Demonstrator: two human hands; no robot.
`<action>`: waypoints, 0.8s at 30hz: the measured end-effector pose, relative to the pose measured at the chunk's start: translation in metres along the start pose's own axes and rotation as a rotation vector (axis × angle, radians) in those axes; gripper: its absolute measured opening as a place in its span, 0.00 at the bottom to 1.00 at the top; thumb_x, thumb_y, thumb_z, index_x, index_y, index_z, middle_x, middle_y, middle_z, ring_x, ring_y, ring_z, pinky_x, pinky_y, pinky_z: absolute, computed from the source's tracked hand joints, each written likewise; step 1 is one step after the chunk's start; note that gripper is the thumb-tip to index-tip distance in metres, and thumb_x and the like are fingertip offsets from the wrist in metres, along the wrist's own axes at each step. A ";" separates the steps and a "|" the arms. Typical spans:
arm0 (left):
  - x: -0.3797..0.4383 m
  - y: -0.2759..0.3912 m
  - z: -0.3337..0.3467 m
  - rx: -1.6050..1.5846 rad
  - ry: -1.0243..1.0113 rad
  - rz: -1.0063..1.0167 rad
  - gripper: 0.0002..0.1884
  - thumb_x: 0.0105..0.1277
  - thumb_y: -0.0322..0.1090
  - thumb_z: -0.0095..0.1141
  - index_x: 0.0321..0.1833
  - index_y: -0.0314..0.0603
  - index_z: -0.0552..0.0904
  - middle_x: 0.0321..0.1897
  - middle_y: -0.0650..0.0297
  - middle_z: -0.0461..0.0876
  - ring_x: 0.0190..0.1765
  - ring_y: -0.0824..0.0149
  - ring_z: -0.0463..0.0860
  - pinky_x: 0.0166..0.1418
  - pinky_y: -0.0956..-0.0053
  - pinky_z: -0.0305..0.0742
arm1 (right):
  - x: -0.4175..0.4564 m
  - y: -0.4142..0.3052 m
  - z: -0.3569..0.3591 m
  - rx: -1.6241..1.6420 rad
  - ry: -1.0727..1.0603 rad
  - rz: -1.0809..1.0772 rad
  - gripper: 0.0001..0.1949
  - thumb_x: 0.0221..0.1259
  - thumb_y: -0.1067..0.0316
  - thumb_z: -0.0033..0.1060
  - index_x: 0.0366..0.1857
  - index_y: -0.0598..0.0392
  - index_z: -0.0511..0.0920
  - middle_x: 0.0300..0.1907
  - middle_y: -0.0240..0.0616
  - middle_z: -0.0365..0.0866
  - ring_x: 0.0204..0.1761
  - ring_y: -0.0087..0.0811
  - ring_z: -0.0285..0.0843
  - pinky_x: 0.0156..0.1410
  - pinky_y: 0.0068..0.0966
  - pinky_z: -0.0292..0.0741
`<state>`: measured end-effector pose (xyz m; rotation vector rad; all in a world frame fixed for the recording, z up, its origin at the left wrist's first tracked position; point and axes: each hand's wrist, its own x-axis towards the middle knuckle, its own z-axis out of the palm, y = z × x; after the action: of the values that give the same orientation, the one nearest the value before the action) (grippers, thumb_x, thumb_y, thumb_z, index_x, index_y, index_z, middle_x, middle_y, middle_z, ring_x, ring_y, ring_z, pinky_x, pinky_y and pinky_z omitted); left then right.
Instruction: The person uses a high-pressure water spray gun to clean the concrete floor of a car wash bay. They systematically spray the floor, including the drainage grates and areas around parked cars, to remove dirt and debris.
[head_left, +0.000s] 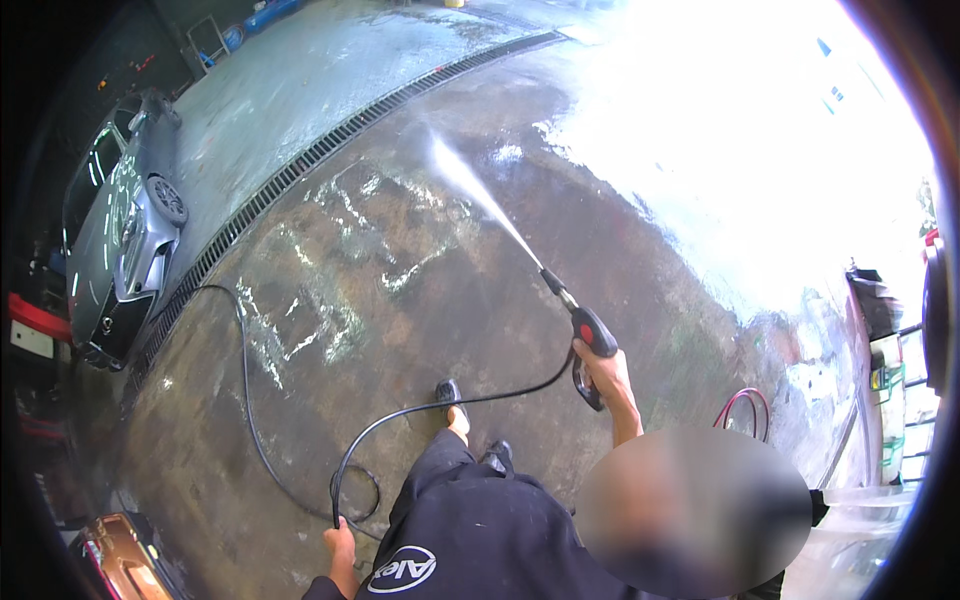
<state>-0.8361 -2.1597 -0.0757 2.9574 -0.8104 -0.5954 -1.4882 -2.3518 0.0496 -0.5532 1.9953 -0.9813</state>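
My right hand (609, 375) grips the handle of a black pressure washer gun (594, 334) with a red round patch on its side. From its nozzle (553, 280) a white water jet (480, 191) shoots forward onto the wet concrete floor (420, 315). A black hose (420, 409) runs from the gun's grip in a wide curve down to my left hand (341, 546), which is closed around it. Past that hand the hose makes a small loop and trails on the floor toward the drain.
A long metal drain grate (300, 165) crosses the floor ahead. Beyond it, at left, stands a silver-grey car (124, 225). An orange-brown vehicle (120, 559) shows at lower left. A red hose (742, 409) loops at right. Bright glare washes out the upper right, and a blurred oval covers the lower right.
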 end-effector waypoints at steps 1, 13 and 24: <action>0.007 0.016 0.005 -0.001 -0.015 0.018 0.31 0.71 0.55 0.67 0.43 0.20 0.88 0.43 0.35 0.89 0.50 0.37 0.89 0.55 0.49 0.80 | 0.007 0.002 -0.004 0.028 0.014 0.031 0.19 0.64 0.52 0.77 0.25 0.55 0.80 0.16 0.28 0.73 0.16 0.23 0.70 0.24 0.29 0.65; 0.069 0.249 0.032 0.118 -0.365 0.205 0.31 0.68 0.58 0.69 0.48 0.26 0.89 0.49 0.39 0.90 0.57 0.41 0.88 0.60 0.52 0.80 | 0.017 -0.006 -0.103 0.261 0.344 0.225 0.15 0.67 0.52 0.76 0.35 0.50 0.80 0.16 0.25 0.69 0.14 0.24 0.68 0.21 0.28 0.67; 0.109 0.363 0.065 0.129 -0.472 0.209 0.31 0.69 0.58 0.67 0.50 0.27 0.89 0.51 0.39 0.89 0.58 0.43 0.88 0.62 0.54 0.79 | 0.090 -0.063 -0.129 0.285 0.339 0.181 0.19 0.67 0.48 0.75 0.29 0.46 0.74 0.17 0.25 0.68 0.14 0.25 0.68 0.21 0.29 0.67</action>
<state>-0.9502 -2.5223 -0.1332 2.8158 -1.2108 -1.2943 -1.6435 -2.3937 0.1023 -0.0491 2.1007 -1.2820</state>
